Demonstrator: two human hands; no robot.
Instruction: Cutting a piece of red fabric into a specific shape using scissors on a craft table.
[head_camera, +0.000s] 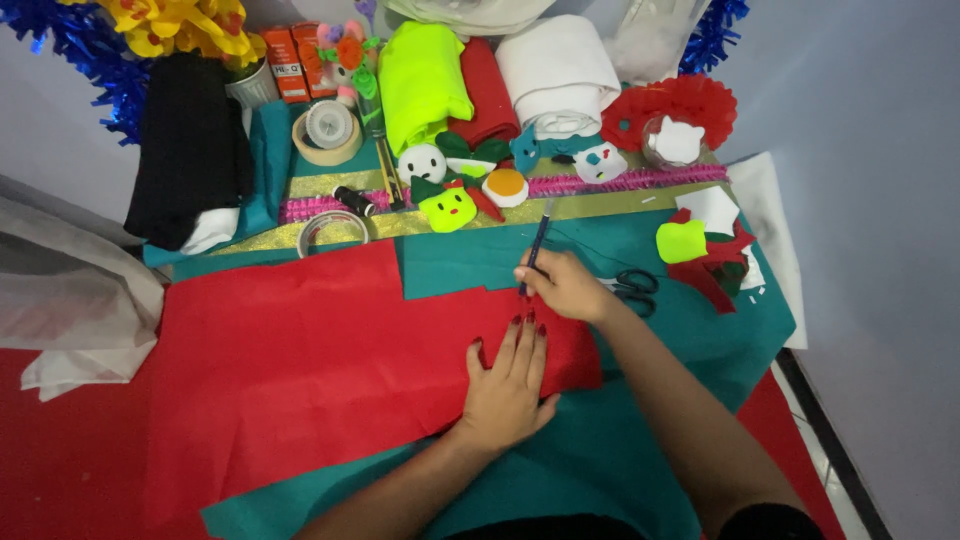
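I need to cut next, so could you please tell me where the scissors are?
In the head view, the scissors lie on the teal felt just right of the right hand.

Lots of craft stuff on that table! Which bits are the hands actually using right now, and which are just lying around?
In use:
left hand pressing flat on the red felt sheet
right hand holding a blue pen at the sheet's edge

Lying about:
scissors
tape rolls
felt faces
fabric rolls
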